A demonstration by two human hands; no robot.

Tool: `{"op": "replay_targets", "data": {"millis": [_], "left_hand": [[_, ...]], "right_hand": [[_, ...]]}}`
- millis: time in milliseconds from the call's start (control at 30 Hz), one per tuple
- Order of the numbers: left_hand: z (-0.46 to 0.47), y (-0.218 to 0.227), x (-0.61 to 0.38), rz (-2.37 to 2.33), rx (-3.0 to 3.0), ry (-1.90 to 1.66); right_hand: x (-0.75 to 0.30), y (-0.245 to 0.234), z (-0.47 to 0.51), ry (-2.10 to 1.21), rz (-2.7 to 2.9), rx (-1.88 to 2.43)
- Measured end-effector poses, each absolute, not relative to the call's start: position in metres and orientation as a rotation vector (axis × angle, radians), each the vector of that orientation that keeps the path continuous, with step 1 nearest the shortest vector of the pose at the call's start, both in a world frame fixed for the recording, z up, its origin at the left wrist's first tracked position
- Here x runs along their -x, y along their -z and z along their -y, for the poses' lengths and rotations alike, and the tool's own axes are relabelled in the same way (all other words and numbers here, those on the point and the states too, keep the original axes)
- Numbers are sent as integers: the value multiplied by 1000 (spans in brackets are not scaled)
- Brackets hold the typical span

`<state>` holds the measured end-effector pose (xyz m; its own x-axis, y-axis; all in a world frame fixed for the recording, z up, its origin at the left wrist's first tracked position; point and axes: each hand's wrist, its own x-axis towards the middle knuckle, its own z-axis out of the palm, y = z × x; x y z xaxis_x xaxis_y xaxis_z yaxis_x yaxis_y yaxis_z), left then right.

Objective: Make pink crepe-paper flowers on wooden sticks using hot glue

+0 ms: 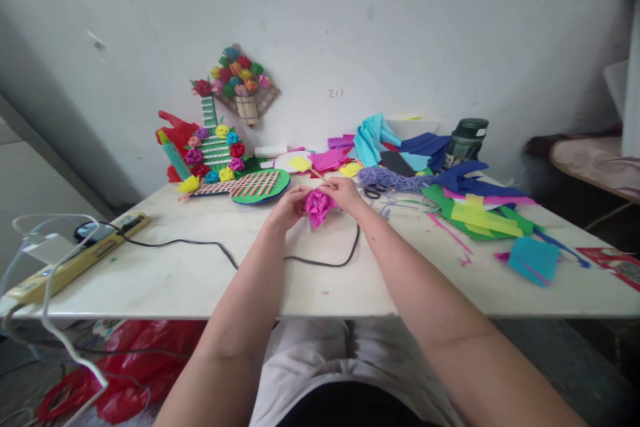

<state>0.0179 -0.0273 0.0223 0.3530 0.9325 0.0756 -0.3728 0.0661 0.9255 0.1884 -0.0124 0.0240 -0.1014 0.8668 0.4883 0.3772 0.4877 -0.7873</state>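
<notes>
A magenta crepe-paper flower [319, 207] is between my two hands, above the middle of the table. My left hand [292, 206] is closed on the flower's left edge. In my right hand [344, 194] a thin wooden stick [321, 177] is pinched, pointing up and to the left. The right fingers also rest against the flower's upper right side; how firmly they grip it cannot be seen. Just beyond the hands lie magenta paper sheets [329, 160] and a yellow paper piece [300, 163]. Black-handled scissors [372, 193] lie right of my right hand.
At the back left stands a guitar-shaped craft [216, 147] with paper flowers. Purple yarn [395, 179], coloured paper [483, 217] and a dark bottle [466, 141] are on the right. A power strip [83, 260] lies left; its black cable [185, 241] crosses the table below my hands.
</notes>
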Motion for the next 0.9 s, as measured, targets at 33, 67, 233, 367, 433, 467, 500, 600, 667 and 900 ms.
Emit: {"op": "replay_targets", "data": {"millis": [33,67,233,367,433,467,500,600,667,900], "left_hand": [[27,-22,-18,-661,-1086,-1089],[27,-21,-17,-665,-1085,-1082],[28,-22,-19,-739,-1008,-1087],[29,-24,-21,-775,-984,-1086],[29,-24,-23,-790,-972,-1077],[30,-24,-24,-797,-968,-1068],[30,-24,-25,-804,-965,-1062],[32,-25,-27,-818,-968,-1061],[33,-26,-28,-823,-979,-1059],[34,-28,-28,-877,-1018,-1070]], "right_hand": [[-188,-24,13,-601,1697,1060],[-188,-24,13,-612,1701,1049],[-186,-24,14,-595,1734,1064],[-185,-24,15,-533,1762,1096],[-184,-25,17,-526,1763,1100],[-184,-26,18,-532,1764,1101],[-184,-26,18,-541,1766,1102],[-184,-27,19,-555,1767,1123],[-184,-26,18,-549,1754,1151],[-183,-23,13,-595,1746,1191]]}}
